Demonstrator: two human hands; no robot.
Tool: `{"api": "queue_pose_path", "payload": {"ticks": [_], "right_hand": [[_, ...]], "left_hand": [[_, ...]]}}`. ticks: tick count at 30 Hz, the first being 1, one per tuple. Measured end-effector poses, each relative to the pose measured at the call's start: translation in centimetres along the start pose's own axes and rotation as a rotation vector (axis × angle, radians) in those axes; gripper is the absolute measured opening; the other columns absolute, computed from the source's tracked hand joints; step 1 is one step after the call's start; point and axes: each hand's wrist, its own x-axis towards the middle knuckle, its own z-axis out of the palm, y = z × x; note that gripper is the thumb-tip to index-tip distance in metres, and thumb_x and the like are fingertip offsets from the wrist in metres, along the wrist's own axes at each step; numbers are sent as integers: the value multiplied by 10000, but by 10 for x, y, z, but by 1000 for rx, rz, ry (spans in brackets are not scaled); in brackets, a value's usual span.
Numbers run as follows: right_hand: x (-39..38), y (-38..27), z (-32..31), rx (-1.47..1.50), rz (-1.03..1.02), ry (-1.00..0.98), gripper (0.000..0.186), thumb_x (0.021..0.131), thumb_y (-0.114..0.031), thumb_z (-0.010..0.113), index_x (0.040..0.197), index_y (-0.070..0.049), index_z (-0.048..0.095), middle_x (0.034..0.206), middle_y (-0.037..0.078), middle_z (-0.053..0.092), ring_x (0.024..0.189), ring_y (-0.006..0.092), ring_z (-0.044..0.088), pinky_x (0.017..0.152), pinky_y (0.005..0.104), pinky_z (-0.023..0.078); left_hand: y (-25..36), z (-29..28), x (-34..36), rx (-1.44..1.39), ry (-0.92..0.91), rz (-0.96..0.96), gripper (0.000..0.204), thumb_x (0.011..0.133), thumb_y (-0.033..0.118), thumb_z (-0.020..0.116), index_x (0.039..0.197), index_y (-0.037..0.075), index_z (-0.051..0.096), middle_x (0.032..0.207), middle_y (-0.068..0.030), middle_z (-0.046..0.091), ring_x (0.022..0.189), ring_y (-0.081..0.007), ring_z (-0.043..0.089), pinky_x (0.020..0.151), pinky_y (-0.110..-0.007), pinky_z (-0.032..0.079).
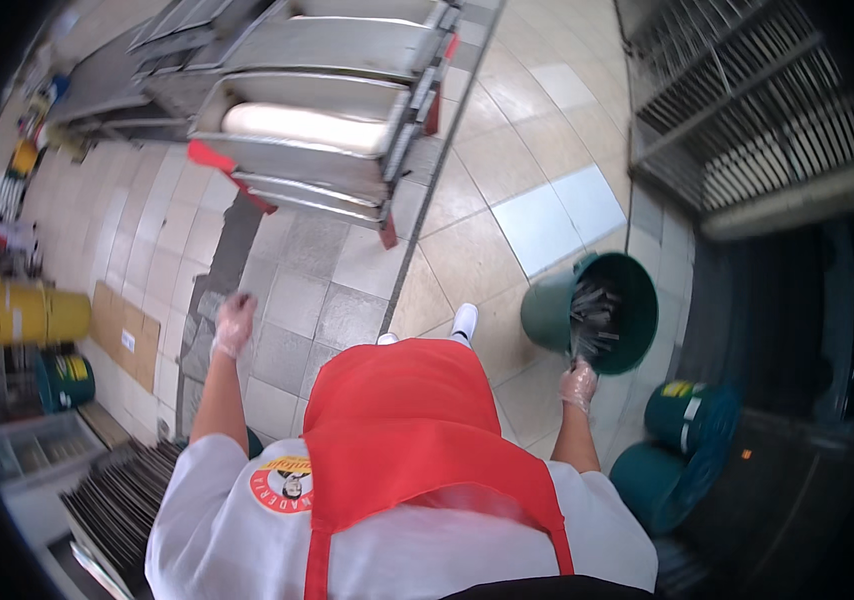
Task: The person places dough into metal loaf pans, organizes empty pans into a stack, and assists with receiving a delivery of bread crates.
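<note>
Both my hands wear clear plastic gloves. My right hand (577, 385) is closed at the near rim of a green plastic bucket (545, 310), gripping its edge. A pale streak shows just above the fingers, too blurred to name. Inside the bucket lies a pile of dark, strip-like pieces (595, 318). The bucket appears tilted, its mouth facing right. Out to the left, my left hand (233, 327) hangs over the tiled floor, fingers curled together, and nothing shows in it. A red apron (402, 400) covers my front.
Ahead on the left stands a metal machine (297, 180) with red legs and a pale roll inside. A slatted metal rack (757, 120) is at the far right. Green bins (677, 415) stand close on my right; a yellow barrel (42, 310) and stacked dark trays (122, 510) are on the left.
</note>
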Motion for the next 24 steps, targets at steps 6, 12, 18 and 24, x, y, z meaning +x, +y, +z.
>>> {"api": "queue_pose_path", "payload": {"ticks": [6,12,18,24], "right_hand": [[58,-59,-172,523,103,257,286,930,-184,679,972,100,683,886,237,718,813,358,710,759,452,541],[87,-167,-274,1538,269,-109,334,912,-217,727,1160,-8,649,1062,101,694,948,261,681,839,401,543],[130,-260,-228,1424,251,-486,420,885,-271,743,1196,-5,647,1079,116,696,961,302,677,865,418,536],[179,-276,-214,1343,172,-590,488,856,-252,764,1236,18,622,1152,140,677,1003,301,665,912,433,522]], "left_hand": [[106,-104,44,-345,419,247,460,965,358,660,1264,9,648,1136,-157,719,1067,-216,673,948,-348,514],[236,-185,115,-119,542,408,644,965,488,604,1344,-31,570,1266,-216,664,1201,-301,626,1034,-402,460],[285,-203,162,-130,202,140,717,966,577,539,1319,-43,603,1325,-198,639,1231,-300,586,1072,-398,399],[281,-194,179,-423,159,47,731,969,608,524,1334,-19,622,1397,-162,589,1319,-270,488,1139,-375,309]]}}
